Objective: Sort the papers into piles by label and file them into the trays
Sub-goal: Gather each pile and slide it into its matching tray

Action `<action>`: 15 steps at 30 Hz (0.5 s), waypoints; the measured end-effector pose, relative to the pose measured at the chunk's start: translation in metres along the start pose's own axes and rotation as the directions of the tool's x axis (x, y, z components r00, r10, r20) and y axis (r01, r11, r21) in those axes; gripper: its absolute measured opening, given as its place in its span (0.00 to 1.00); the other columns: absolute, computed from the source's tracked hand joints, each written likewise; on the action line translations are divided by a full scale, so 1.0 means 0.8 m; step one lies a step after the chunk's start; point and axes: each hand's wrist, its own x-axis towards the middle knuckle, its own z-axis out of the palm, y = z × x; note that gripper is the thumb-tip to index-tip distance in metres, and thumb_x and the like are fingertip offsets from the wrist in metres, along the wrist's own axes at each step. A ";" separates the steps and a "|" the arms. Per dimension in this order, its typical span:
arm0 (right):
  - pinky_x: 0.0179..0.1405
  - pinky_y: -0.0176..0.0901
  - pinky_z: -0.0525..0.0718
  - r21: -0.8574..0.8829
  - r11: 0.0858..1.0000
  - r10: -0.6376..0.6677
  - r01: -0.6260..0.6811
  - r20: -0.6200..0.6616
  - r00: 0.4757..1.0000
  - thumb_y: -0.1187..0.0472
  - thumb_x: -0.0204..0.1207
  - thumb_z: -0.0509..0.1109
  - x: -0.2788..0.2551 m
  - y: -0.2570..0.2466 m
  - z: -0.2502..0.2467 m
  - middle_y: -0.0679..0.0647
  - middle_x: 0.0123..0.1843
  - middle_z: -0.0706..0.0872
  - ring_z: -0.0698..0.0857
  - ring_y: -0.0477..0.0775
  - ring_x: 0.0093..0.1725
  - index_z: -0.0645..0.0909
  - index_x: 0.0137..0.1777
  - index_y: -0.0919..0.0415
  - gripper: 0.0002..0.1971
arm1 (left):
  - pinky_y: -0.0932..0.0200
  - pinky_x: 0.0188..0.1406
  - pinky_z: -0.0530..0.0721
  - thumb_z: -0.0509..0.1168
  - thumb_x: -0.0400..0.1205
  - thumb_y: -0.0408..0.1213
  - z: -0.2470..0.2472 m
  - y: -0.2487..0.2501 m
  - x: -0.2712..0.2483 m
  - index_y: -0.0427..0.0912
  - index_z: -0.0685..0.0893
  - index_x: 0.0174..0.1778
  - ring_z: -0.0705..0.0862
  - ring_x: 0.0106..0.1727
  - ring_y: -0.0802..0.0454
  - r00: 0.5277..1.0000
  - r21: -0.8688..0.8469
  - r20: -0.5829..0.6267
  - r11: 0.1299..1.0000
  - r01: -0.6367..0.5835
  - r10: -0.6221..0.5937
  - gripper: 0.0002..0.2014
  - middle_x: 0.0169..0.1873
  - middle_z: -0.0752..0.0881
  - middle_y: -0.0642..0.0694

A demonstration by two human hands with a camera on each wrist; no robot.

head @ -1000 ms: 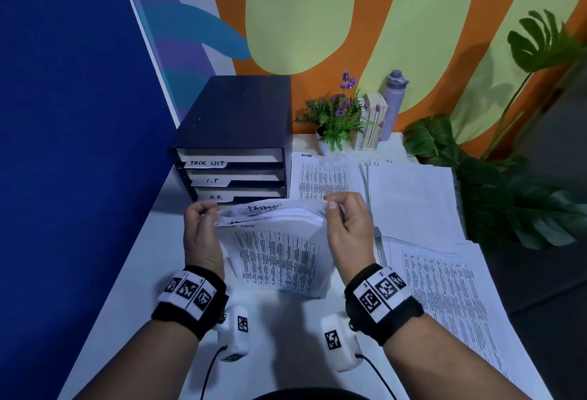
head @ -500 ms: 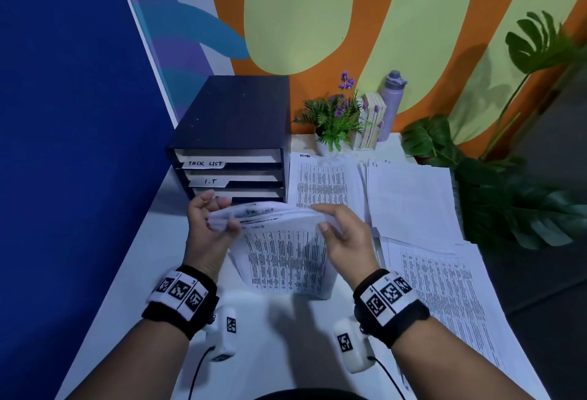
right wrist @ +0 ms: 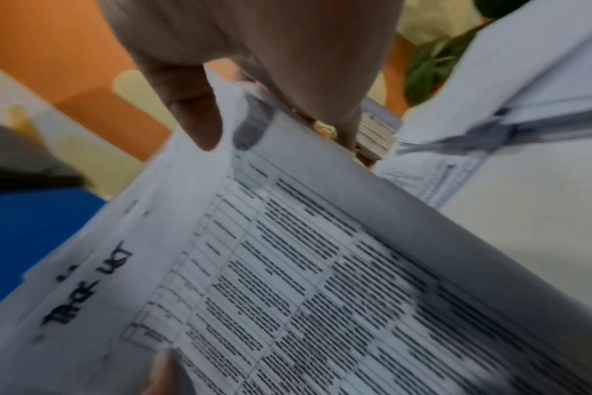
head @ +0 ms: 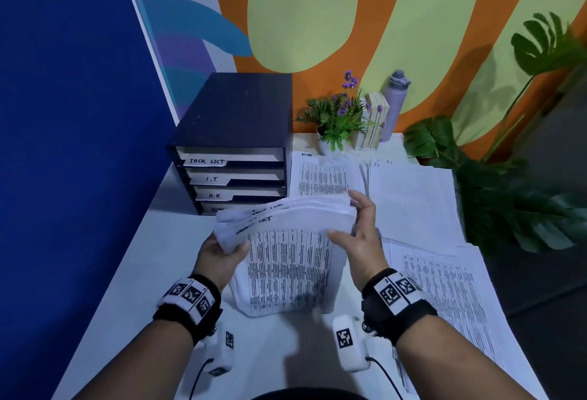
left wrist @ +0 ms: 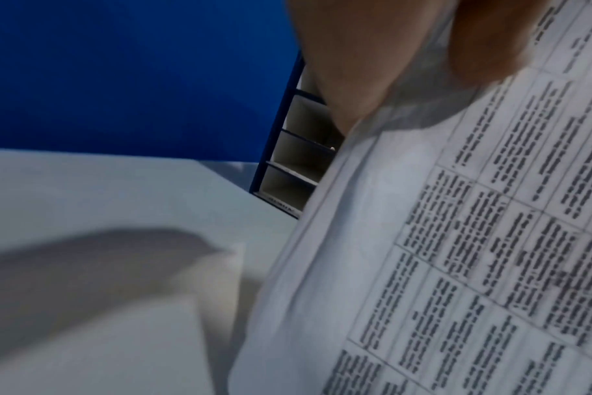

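Gripping paper stack (head: 286,240) btwn L hand (head: 219,255) & R hand (head: 362,237) fingers.

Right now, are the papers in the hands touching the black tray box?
Apart. In the head view the papers are held in front of the tray box, with white table showing between them.

Bottom tray label (head: 219,209) hidden behind held stack (head: 286,260).

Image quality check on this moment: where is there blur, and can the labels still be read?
Head view: sharp on the tray unit, with TASK LIST, I.T and H.R. legible; the held papers smear slightly. Left wrist view: printed rows blurred, unreadable. Right wrist view: motion blur, yet the handwritten heading reads roughly TASK LIST.
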 end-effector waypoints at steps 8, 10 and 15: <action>0.51 0.56 0.84 0.139 0.948 0.294 -0.288 -0.024 0.956 0.88 0.62 0.55 -0.003 0.031 0.011 0.63 0.61 0.84 0.82 0.67 0.63 0.73 0.65 0.59 0.34 | 0.45 0.63 0.82 0.86 0.60 0.42 0.005 0.000 -0.013 0.43 0.86 0.55 0.90 0.52 0.52 0.999 -0.211 0.021 0.976 0.046 -0.042 0.28 0.49 0.92 0.48; 0.50 0.54 0.83 0.174 0.947 0.277 -0.272 -0.008 0.961 0.87 0.63 0.55 -0.005 0.030 0.015 0.60 0.57 0.85 0.82 0.64 0.60 0.76 0.61 0.58 0.32 | 0.39 0.65 0.81 0.88 0.48 0.55 0.003 -0.005 -0.010 0.45 0.85 0.60 0.88 0.57 0.46 0.998 -0.272 -0.006 0.960 0.063 -0.068 0.44 0.53 0.91 0.46; 0.44 0.31 0.84 0.008 1.000 -0.002 0.002 0.026 1.000 0.82 0.68 0.66 -0.020 0.016 0.021 0.50 0.60 0.77 0.83 0.37 0.52 0.64 0.74 0.48 0.39 | 0.46 0.59 0.85 0.86 0.57 0.42 0.000 0.015 -0.014 0.41 0.86 0.59 0.89 0.56 0.44 0.998 -0.295 -0.021 0.954 -0.060 0.056 0.33 0.51 0.91 0.43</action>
